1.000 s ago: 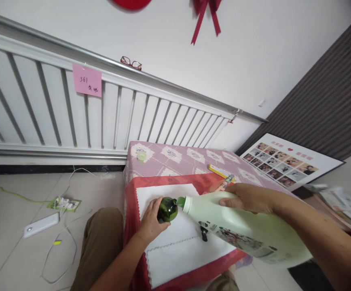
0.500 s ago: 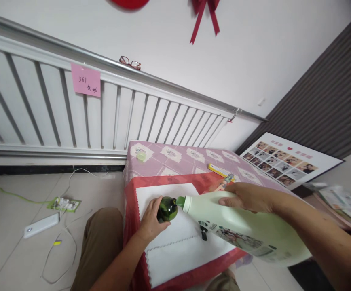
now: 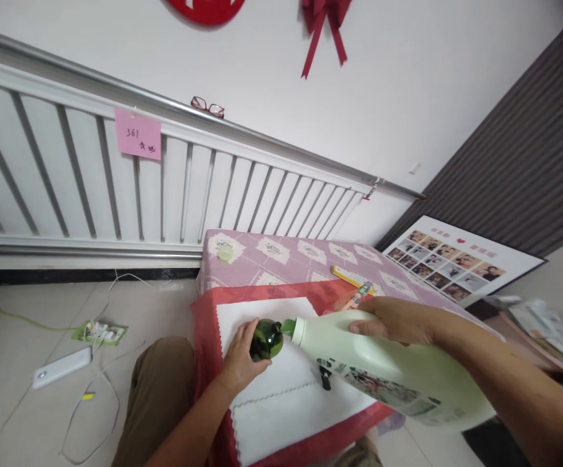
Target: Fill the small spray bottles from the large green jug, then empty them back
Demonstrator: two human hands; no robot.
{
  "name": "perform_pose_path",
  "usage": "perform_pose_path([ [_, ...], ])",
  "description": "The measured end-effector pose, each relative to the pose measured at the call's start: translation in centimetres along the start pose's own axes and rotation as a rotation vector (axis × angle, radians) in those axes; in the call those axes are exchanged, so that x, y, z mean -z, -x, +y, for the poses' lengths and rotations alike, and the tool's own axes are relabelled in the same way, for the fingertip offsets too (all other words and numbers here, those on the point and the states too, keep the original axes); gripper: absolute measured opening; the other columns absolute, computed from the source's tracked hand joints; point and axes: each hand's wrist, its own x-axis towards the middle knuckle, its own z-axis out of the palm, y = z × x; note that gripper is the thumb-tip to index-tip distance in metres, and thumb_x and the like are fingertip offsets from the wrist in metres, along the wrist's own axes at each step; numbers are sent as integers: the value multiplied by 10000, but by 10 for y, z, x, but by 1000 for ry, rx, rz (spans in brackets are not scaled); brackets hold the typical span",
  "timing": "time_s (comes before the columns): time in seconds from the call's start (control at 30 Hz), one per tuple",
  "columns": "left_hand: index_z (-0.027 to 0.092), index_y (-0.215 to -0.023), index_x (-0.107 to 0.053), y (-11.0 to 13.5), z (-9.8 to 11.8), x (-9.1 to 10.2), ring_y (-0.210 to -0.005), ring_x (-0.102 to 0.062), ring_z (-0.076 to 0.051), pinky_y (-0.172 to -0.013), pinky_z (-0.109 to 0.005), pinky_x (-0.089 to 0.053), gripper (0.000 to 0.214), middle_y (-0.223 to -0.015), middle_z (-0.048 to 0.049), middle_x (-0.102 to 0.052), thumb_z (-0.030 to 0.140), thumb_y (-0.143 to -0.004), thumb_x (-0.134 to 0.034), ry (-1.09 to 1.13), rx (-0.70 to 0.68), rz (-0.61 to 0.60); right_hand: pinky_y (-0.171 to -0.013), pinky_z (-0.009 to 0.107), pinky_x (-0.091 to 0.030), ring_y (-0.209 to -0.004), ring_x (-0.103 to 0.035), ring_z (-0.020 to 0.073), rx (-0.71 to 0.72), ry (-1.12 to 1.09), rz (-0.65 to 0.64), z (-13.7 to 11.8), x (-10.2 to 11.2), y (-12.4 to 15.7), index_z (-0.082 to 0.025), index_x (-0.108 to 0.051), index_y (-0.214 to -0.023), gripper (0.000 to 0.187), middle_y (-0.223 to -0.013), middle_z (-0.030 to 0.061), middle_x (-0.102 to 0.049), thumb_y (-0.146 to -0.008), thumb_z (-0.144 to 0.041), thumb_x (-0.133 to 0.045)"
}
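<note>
My left hand [image 3: 241, 358] is wrapped round a small round dark green bottle [image 3: 266, 340], whose neck points to the right. My right hand [image 3: 398, 318] grips a large pale green detergent jug [image 3: 388, 376] from above by its upper side. The jug lies tilted almost level, and its green spout meets the mouth of the small bottle. Whether liquid is flowing cannot be made out. Below the jug's neck a small black part [image 3: 325, 377] rests on a white cloth [image 3: 281, 415] with a scalloped edge.
Under the white cloth lies a red cloth [image 3: 202, 363] over a purple patterned cover [image 3: 286, 250]. A pale green cap [image 3: 225, 253] and a yellow box [image 3: 352, 277] sit toward the back. A radiator [image 3: 174, 188] stands behind; a power strip [image 3: 99, 332] and cables lie on the floor.
The view has tilted up slightly, so more of the red wall decoration shows. Both hands, the bottle and the jug keep nearly the same pose, spout still at the bottle mouth.
</note>
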Motion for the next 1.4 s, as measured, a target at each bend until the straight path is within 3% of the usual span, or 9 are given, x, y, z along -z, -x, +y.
perform_pose_path([
  [1.03,267,-1414,-315,0,-1,0,-1310,-407,-268,-1116,-413,-341,910,-1394,-75,-410,206,-609,-736,-9,22,-10,-571,317,-492,-813,-665,281,-10,0,-19,0,0,0,-154,-584,-988,520,-962,129,-668,-802,-629,-487],
  [1.4,264,-1417,-317,1,-1,0,-1307,-408,-267,-1116,-408,-340,905,-1387,-74,-418,197,-612,-727,-16,9,-6,-525,298,-459,-732,-655,255,6,6,-2,2,-1,-2,-167,-603,-974,530,-893,107,-676,-791,-648,-480],
])
